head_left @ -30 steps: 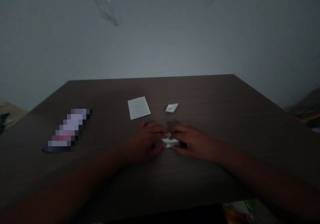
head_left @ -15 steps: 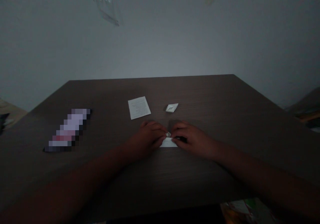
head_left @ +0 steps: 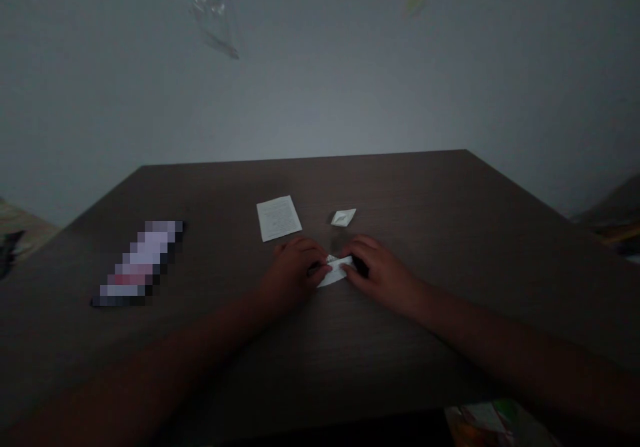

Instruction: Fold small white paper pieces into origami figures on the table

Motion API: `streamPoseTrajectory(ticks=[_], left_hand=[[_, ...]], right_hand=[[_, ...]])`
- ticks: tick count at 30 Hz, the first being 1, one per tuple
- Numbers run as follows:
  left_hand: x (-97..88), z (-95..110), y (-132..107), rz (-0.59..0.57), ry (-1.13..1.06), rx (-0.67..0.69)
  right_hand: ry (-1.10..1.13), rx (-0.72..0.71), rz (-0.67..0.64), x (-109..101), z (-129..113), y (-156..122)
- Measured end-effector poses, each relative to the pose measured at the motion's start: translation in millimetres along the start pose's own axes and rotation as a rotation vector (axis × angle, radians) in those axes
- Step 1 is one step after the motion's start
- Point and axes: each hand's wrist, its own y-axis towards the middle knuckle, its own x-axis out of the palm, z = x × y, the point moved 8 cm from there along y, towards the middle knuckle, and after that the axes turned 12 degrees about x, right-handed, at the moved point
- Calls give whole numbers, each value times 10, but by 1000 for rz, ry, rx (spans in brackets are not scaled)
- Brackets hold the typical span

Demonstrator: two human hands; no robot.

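A small folded white paper (head_left: 336, 270) lies on the dark wooden table (head_left: 450, 220) between my hands. My left hand (head_left: 293, 270) pinches its left end with curled fingers. My right hand (head_left: 377, 267) grips its right end, fingers bent over it. The paper now tilts, its right side raised a little. Just beyond my hands sit a flat white paper square (head_left: 278, 218) and a small finished folded paper shape (head_left: 343, 217).
A blurred-out oblong object (head_left: 139, 264) lies on the table's left part. Clear plastic (head_left: 213, 14) hangs on the pale wall behind. Colourful things (head_left: 485, 420) show below the table's near right edge.
Both hands have slid slightly away from me with the folded paper, which has turned from lying level to a slant. The view has dropped a little.
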Motion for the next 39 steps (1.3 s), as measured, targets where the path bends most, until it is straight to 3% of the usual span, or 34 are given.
streamPoseTrajectory(ticks=[3,6,14,26,34,39], left_hand=[[-38,-62,12,39,23,-39],[-53,-110,18,56,49,-59],[-54,-138,14,58,89,-18],[-76,-10,-9,-76,145,38],[-105,-178,-40,-166,73,103],[-195,-118,-72,-177,22,115]], right_hand=[[-76,-81,27,-29,-130,-48],[-150,-169,-105,97,-256,-138],[-208,-99,-233,240,-245,-204],[-144,1,-191,152,-90,-123],[-174,0,-188,84,-56,-97],[-197,4,-181,62,-79,-87]])
